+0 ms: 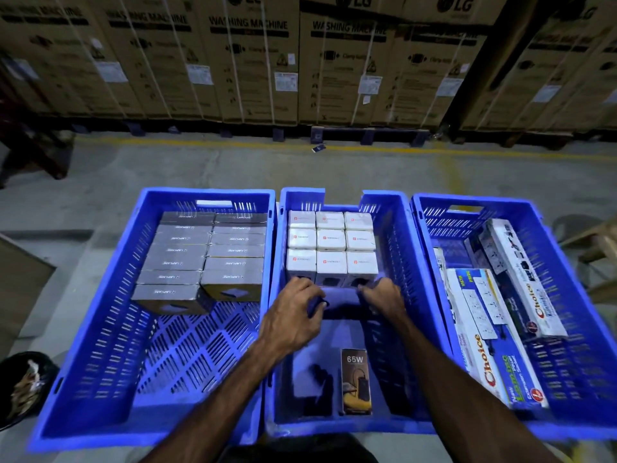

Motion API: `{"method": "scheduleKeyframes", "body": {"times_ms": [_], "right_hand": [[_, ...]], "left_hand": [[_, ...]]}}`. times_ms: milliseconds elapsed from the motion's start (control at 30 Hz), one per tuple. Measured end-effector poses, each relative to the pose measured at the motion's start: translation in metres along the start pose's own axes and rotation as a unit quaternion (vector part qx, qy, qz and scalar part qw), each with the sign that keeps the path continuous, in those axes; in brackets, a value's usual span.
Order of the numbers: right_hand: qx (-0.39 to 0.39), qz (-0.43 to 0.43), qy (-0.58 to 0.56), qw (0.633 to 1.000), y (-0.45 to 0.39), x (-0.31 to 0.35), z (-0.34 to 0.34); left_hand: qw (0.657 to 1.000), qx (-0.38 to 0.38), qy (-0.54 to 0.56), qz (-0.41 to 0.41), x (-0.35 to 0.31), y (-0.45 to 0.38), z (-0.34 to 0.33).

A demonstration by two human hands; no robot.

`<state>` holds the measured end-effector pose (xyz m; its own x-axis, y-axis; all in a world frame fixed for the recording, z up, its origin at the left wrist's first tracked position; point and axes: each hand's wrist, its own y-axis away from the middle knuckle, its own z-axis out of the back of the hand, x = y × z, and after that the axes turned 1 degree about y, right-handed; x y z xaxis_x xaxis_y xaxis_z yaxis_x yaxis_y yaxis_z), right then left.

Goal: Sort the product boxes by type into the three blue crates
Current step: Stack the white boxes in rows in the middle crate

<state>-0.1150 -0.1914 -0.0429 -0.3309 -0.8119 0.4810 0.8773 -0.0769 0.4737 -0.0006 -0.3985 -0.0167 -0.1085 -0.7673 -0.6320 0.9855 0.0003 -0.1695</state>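
Observation:
Three blue crates stand side by side on the floor. The left crate (100, 329) holds two rows of grey boxes (203, 255). At the far end of the middle crate (394, 248), white boxes (331, 243) are packed in a three-by-three block. A tall box marked 65W (356, 382) lies near its front wall. Long white "Choice" boxes (487, 332) fill the right crate (581, 345). Both hands are inside the middle crate, just in front of the white block. My left hand (293, 312) and my right hand (384, 300) curl around the ends of a dark box (342, 300), which is blurred.
Tall cardboard washing-machine cartons (253, 61) on pallets line the far side, behind a yellow floor line (200, 143). A small item (319, 148) lies on the concrete near that line. A black bin (23, 389) with scraps sits at the left, and wooden furniture (597, 248) at the right.

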Motion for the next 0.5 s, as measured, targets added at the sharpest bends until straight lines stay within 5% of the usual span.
{"method": "scheduleKeyframes", "body": {"times_ms": [200,500], "right_hand": [[0.138,0.125,0.056,0.981,0.003,0.005,-0.033],[0.155,0.166,0.094,0.969,-0.027,0.019,-0.049]], "left_hand": [[1.000,-0.010,0.001,-0.009,-0.002,0.000,0.002],[1.000,-0.014,-0.006,-0.020,-0.006,0.001,0.004]]}}
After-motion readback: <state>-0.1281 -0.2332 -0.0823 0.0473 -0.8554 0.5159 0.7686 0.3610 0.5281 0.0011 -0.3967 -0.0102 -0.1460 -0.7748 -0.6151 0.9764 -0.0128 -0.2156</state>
